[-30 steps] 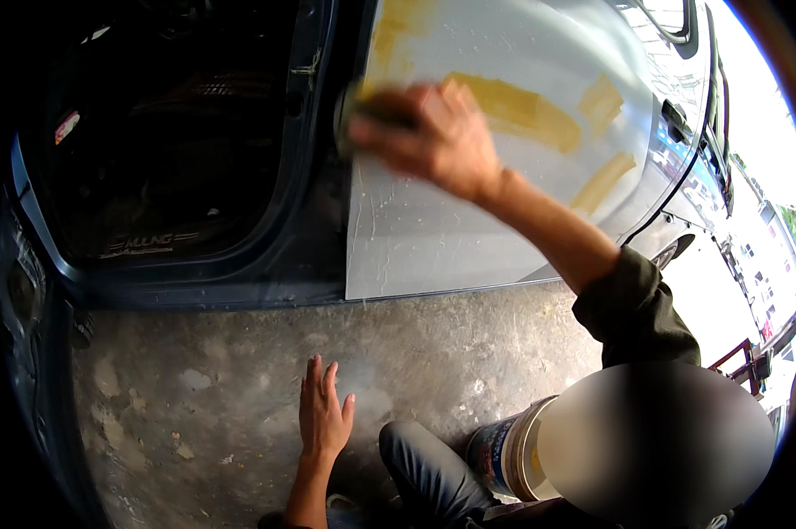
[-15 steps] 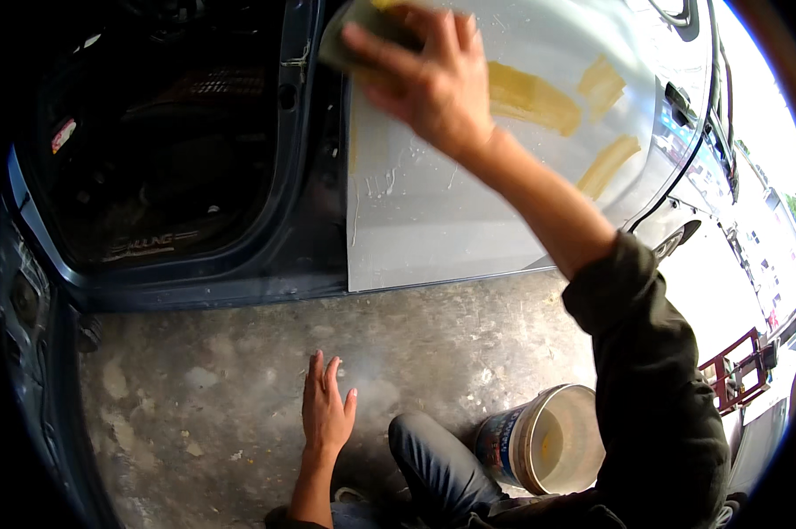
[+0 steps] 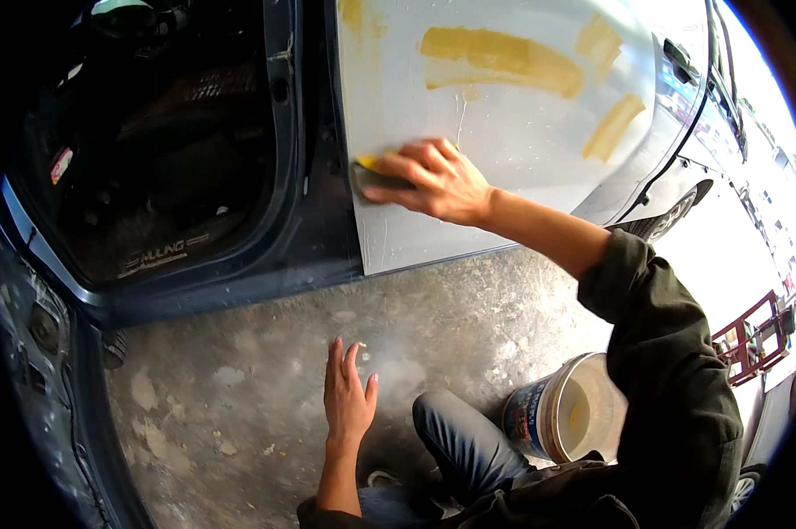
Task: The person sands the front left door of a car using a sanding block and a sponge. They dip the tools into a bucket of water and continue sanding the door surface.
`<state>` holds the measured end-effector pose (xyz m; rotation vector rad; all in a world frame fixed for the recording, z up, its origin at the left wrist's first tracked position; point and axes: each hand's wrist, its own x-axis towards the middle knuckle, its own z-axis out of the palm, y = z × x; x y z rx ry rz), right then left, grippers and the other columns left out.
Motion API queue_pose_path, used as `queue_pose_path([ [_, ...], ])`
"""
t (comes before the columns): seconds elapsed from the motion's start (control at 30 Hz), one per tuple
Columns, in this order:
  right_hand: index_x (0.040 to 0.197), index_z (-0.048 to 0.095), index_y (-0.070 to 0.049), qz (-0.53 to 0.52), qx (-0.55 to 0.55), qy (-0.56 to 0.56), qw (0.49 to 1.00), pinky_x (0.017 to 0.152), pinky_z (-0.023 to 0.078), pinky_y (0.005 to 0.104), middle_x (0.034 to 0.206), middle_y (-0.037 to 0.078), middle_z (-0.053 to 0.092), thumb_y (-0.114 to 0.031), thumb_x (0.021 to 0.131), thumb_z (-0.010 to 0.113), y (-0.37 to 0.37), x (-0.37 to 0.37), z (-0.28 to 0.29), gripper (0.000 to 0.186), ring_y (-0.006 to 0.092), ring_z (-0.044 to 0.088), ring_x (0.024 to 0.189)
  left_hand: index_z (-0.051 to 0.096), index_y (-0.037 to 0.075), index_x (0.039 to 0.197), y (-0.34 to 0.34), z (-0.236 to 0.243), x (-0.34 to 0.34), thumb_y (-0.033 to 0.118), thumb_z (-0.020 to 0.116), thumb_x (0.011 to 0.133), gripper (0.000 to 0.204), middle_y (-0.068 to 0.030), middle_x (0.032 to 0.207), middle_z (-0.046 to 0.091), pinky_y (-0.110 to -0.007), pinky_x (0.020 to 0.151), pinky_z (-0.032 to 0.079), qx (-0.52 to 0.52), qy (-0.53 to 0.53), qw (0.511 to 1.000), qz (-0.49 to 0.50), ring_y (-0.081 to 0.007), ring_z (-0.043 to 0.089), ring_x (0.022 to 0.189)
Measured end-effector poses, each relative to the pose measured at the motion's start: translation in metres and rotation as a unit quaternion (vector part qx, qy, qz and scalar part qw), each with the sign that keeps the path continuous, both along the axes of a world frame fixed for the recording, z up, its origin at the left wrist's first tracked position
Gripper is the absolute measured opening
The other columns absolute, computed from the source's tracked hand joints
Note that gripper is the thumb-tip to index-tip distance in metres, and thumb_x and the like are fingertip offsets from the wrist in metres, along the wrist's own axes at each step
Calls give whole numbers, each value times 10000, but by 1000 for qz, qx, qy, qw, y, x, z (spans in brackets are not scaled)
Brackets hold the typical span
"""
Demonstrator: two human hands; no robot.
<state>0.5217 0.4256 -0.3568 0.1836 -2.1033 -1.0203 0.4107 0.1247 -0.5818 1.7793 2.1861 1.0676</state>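
Note:
My right hand point(image 3: 433, 183) is closed around a sanding block point(image 3: 382, 182), dark with a bit of yellow on top. It presses the block against the pale grey car door panel point(image 3: 504, 163), close to the panel's left edge. Above it, a broad yellow-brown filler patch point(image 3: 495, 57) spans the panel, with smaller patches point(image 3: 613, 128) farther right. Wet drips run down the grey surface. Over the concrete floor, my left hand point(image 3: 349, 397) holds nothing, its fingers stretched out and apart.
Left of the panel is the dark open doorway point(image 3: 173, 167) of the car, with an opened door point(image 3: 41, 353) at the far left. A bucket point(image 3: 552, 414) stands on the stained concrete point(image 3: 230, 414) beside my knee. A dark red metal frame point(image 3: 755, 339) is at the right.
My right hand has come down the panel with the sanding block, from the top to the lower left edge. My left hand stays open, hardly moved; the view has shifted slightly.

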Motion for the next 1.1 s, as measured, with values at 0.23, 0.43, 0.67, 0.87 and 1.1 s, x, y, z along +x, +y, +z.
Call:
queue_pose_path([
  [0.23,1288,641,-386,2,-72,145,987,878,467,384,1286,41,522,-194,675,827,-16,-14,68,669,250,505,1095,367,48,1443,-8,4,-6,178,648,915,611,-250,1544,303,-482,1136,344,-20,-1,1000,18,-421,317,1427],
  [0.43,1292,635,-399,28,-20,51,998,889,465,415,1295,37,522,-205,687,825,7,0,42,663,266,505,1099,367,41,1441,-16,-1,-14,181,647,915,611,-253,1543,304,-485,1138,340,-37,-5,999,30,-420,309,1431],
  [0.67,1246,640,-414,-24,-29,52,998,861,460,384,1239,0,540,-254,751,757,9,19,-18,533,229,547,1049,361,35,1442,0,2,0,178,644,916,613,-258,1549,289,-485,1140,336,-25,-20,999,-3,-426,301,1433],
  [0.87,1272,657,-360,16,-88,174,981,874,475,400,1244,65,528,-185,659,844,-13,-20,94,664,274,513,1066,354,37,1444,-7,-1,-14,192,650,916,624,-266,1545,291,-489,1138,337,-27,23,999,10,-436,305,1427],
  [1.1,1275,630,-384,-11,-53,69,996,911,463,421,1326,53,507,-229,634,833,12,29,49,690,271,515,1119,363,33,1434,-4,-2,-9,192,670,900,636,-281,1536,294,-487,1153,310,-29,-33,999,-2,-452,291,1426],
])
